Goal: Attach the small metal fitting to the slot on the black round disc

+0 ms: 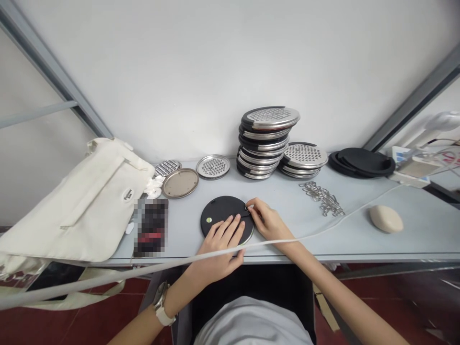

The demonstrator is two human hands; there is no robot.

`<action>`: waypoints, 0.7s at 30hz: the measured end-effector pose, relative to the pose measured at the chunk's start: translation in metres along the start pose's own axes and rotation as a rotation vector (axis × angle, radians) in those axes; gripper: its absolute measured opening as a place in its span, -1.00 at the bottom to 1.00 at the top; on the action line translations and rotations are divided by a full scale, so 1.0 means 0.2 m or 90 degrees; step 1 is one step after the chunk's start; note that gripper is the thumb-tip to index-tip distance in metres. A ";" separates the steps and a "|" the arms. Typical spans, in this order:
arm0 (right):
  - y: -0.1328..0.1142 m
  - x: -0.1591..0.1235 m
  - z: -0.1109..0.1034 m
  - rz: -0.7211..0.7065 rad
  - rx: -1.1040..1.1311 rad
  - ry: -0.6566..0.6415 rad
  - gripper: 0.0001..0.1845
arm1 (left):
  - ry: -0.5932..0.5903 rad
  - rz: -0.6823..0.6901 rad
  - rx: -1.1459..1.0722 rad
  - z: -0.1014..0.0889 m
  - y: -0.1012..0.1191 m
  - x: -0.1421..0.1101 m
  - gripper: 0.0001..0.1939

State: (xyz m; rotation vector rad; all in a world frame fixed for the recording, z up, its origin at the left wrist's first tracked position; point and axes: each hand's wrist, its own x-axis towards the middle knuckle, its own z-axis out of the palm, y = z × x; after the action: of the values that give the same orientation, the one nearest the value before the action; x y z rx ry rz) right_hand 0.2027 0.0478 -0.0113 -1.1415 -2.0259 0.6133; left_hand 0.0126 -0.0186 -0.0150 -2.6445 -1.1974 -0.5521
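Observation:
A round black disc [224, 207] lies on the table in front of me, with a small green-and-white sticker near its left side. My left hand [224, 239] rests across its front part, fingers stretched out and lying flat on it. At the disc's right edge, my right hand [264, 218] pinches a small shiny metal ring [247, 208], partly covered by the fingertips. To the right lies a loose pile of small metal wire clips [322, 197]. Behind the disc stands a tall stack of round grater plates [268, 143], metal with black rims.
A shorter grater stack [304, 155] and black discs [362, 162] stand at the back right. A white cable [280, 242] crosses in front of my arms. Left are a cream bag [82, 206], a metal plate [180, 183] and a loose grater [213, 166]. A beige rounded object [386, 219] sits right.

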 end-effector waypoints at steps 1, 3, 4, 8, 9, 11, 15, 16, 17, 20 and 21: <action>0.00 0.00 0.00 -0.005 0.002 -0.002 -0.86 | 0.001 0.001 0.000 0.00 0.00 0.00 -0.43; 0.00 -0.01 -0.01 -0.012 0.014 -0.009 -0.85 | 0.007 0.001 0.001 0.00 0.00 0.00 -0.42; 0.00 -0.01 -0.02 -0.012 0.022 -0.013 -0.85 | 0.008 0.000 0.002 0.00 0.00 0.00 -0.42; 0.01 -0.03 -0.04 0.013 0.055 -0.033 -0.84 | -0.002 -0.002 0.005 0.00 0.00 0.00 -0.43; 0.01 -0.04 -0.04 0.016 0.062 -0.039 -0.83 | -0.007 -0.002 0.005 0.00 0.00 0.00 -0.43; 0.03 -0.04 -0.04 0.018 0.072 -0.053 -0.80 | -0.014 -0.003 0.005 0.00 0.00 0.00 -0.43; 0.03 -0.05 -0.05 0.017 0.072 -0.064 -0.80 | -0.026 -0.004 0.005 0.00 0.00 -0.01 -0.43; 0.03 -0.05 -0.05 0.016 0.069 -0.061 -0.81 | -0.025 -0.003 0.005 0.00 0.00 -0.01 -0.43; 0.03 -0.05 -0.05 0.014 0.066 -0.058 -0.81 | -0.022 -0.002 0.006 0.00 0.00 -0.01 -0.43; 0.02 -0.04 -0.05 0.009 0.053 -0.052 -0.81 | -0.012 -0.001 0.008 0.00 0.00 0.00 -0.44; 0.02 -0.04 -0.06 0.008 0.051 -0.052 -0.81 | -0.012 -0.002 0.008 0.00 0.00 0.00 -0.44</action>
State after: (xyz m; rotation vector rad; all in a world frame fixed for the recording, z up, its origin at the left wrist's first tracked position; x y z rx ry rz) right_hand 0.2159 0.0425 -0.0095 -1.0987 -2.0456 0.7513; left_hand 0.0119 -0.0191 -0.0151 -2.6439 -1.2063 -0.5192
